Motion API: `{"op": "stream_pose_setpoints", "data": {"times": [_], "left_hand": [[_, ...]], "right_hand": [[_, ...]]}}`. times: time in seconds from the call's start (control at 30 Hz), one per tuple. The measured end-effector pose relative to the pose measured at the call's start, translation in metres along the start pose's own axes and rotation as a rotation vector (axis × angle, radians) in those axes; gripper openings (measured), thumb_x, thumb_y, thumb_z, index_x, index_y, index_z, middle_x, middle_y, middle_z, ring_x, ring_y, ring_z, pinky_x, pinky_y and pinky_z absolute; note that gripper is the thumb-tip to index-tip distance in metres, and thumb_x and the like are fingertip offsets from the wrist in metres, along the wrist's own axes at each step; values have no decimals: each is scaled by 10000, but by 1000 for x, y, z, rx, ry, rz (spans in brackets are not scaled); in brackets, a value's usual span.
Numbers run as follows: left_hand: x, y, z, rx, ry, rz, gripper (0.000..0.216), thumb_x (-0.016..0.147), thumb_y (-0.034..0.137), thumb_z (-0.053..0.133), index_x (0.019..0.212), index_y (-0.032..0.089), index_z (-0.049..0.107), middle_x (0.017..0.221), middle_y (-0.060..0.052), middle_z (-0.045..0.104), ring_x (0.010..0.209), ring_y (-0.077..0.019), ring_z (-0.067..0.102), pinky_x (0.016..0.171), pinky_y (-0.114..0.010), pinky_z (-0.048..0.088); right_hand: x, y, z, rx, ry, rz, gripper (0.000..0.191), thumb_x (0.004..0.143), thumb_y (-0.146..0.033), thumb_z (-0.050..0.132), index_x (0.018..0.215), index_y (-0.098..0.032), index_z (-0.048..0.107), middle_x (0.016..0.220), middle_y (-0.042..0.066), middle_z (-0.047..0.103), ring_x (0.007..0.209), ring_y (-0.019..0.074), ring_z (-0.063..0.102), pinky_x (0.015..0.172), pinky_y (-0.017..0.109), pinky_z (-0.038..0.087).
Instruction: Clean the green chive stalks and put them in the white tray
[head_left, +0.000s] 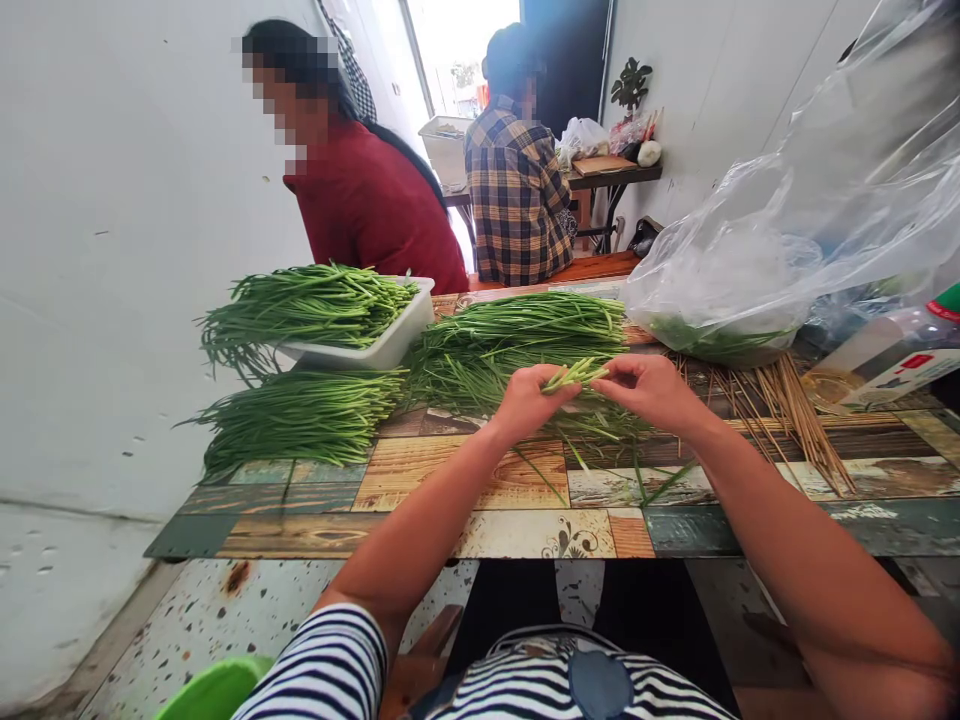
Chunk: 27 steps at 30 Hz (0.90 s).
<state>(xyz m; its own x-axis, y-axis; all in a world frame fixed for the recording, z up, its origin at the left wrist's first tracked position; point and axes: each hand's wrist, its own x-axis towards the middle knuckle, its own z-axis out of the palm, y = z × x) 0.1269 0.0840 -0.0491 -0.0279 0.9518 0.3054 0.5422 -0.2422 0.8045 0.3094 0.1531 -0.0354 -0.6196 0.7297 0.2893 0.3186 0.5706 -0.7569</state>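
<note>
My left hand (pixel 529 402) is closed round a small bunch of garlic chives (pixel 574 374), their pale stem ends pointing right. At those ends my right hand (pixel 651 387) pinches, fingers pressed together on the stems. Just behind my hands a long pile of garlic chives (pixel 517 325) lies on the table. Loose green blades (pixel 600 425) are scattered beneath and around both hands. To the left, another pile of chives (pixel 300 415) lies in front of a white plastic tub (pixel 397 330) heaped with more chives (pixel 315 300).
Wooden skewers (pixel 806 415) lie on the patterned table (pixel 457 470) at right. Behind them sit a clear plastic bag (pixel 720 270) with greens and a bottle (pixel 892 350). Two people sit beyond the table, one in a red top (pixel 375 210), one in a plaid shirt (pixel 514 190).
</note>
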Motion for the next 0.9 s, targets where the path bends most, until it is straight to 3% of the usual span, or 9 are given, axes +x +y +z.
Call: {"op": "stream_pose_setpoints", "data": {"times": [0.1,0.27,0.33,0.4,0.47,0.6,0.67,0.77,0.9], "left_hand": [[1,3,-1,23,-27,32,145,797,254,627,742,145,704,835,-28,690,770,-137,594,726,-225,430],[0,4,-2,38,-15,-30,196,802,309,619,783,133,705,699,4,628,639,-103,511,612,-208,370],[-1,4,-2,22,-23,-59,240,804,348,613,755,129,698,627,24,577,593,-91,463,580,-205,339],[-1,4,-3,8,-24,-88,267,794,368,619,713,124,686,598,34,546,576,-82,435,574,-205,323],[-1,4,-3,-5,-30,-104,270,781,371,629,692,120,677,601,35,541,575,-78,423,575,-205,317],[0,3,-3,-8,-42,-88,267,781,368,623,698,119,669,599,36,530,575,-79,413,563,-205,310],[1,2,-3,27,-23,-61,262,792,366,613,704,125,663,597,36,522,577,-82,413,564,-205,312],[1,0,-2,104,11,1,204,797,326,619,734,139,669,642,26,565,608,-90,452,594,-209,337],[0,-2,3,176,18,64,120,789,270,636,797,159,683,746,4,637,691,-110,520,663,-218,383]], "right_hand": [[0,1,-4,-112,-13,-10,191,706,-308,578,653,-141,652,548,-15,519,522,97,411,505,237,292],[2,12,-13,-288,66,18,112,661,-223,547,632,-162,636,576,-8,554,542,112,471,538,241,338],[3,14,-15,-323,97,10,166,657,-210,542,740,-161,678,654,10,605,554,122,494,557,251,372],[3,12,-16,-297,124,-97,326,668,-197,540,956,-166,690,810,37,651,598,135,528,586,261,413],[2,8,-15,-244,114,-239,370,719,-212,547,1068,-182,666,939,63,659,678,154,564,636,278,448],[2,4,-11,-223,32,-337,216,823,-334,557,804,-183,711,833,72,679,781,196,578,713,311,441],[1,2,-10,-176,-28,-255,288,842,-380,540,722,-178,705,725,50,665,718,181,562,666,295,417],[1,-1,-10,-60,-91,-13,378,838,-434,520,623,-167,678,561,6,585,540,130,472,532,266,341],[3,5,-8,83,21,219,410,803,-467,534,584,-149,671,483,-8,542,440,94,368,460,262,268]]}}
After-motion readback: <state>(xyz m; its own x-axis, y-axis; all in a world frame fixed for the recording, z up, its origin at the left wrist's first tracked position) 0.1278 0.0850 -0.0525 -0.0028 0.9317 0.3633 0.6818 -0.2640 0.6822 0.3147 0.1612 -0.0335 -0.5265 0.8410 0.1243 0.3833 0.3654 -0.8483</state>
